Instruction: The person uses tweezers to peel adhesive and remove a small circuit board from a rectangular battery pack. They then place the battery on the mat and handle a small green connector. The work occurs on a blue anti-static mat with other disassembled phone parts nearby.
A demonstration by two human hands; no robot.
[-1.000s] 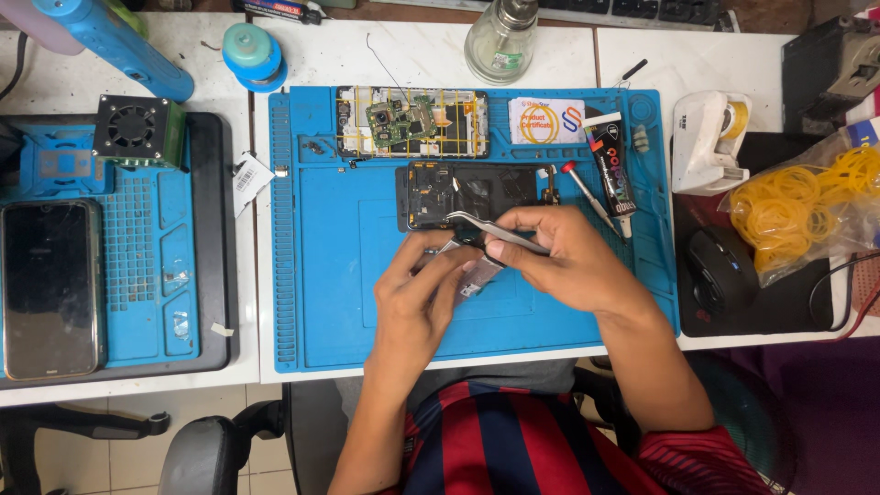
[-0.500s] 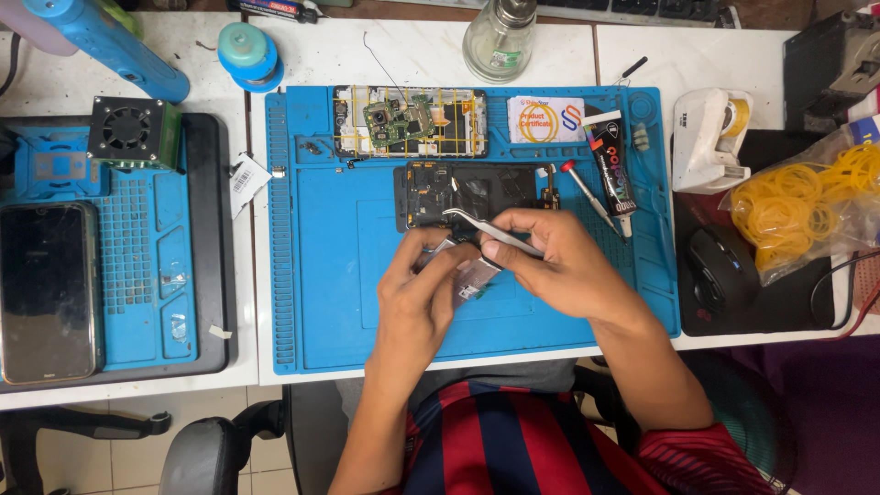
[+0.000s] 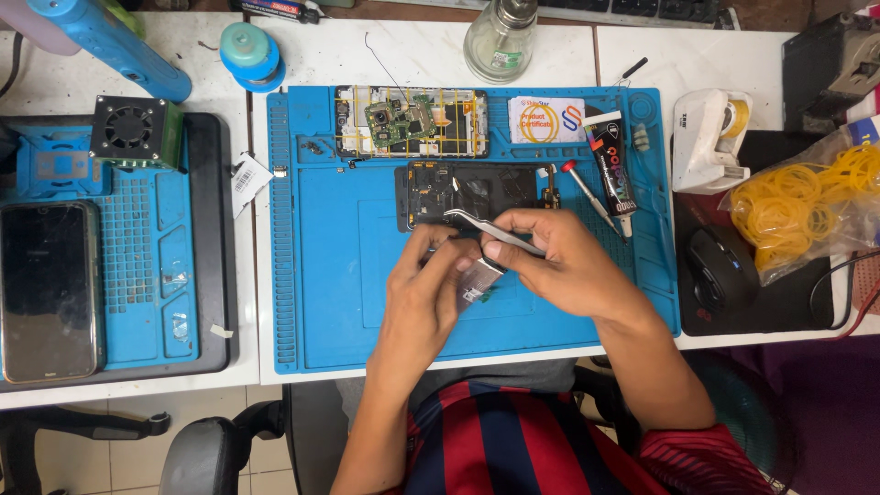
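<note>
The left hand (image 3: 423,289) and right hand (image 3: 559,261) meet over the near half of the blue silicone repair mat (image 3: 321,275). The right hand is pinched closed on a pair of silver tweezers (image 3: 490,231), whose tips point toward 10 o'clock. The left hand's fingers are curled shut around a small silvery part (image 3: 478,280), held just under the tweezers; the hands hide most of it, so its kind cannot be told.

Directly at 12 o'clock from the hands, touching distance away, lies an opened dark phone frame (image 3: 472,191), and beyond it a second opened phone with a green circuit board (image 3: 408,121) and yellow strips. At 1 o'clock lie a red-tipped screwdriver (image 3: 587,192) and a black glue tube (image 3: 612,170), just beside each other, with a white card (image 3: 546,120) past them. A clear glass bottle (image 3: 500,41) stands at 12 o'clock off the mat.

Well apart at 3 o'clock are a white tape dispenser (image 3: 710,137), a black mouse (image 3: 721,270) and a bag of yellow rubber bands (image 3: 802,206). At 9 o'clock, a whole smartphone (image 3: 48,289) rests on a second blue mat, with a small black fan (image 3: 128,128) at 10 o'clock.
</note>
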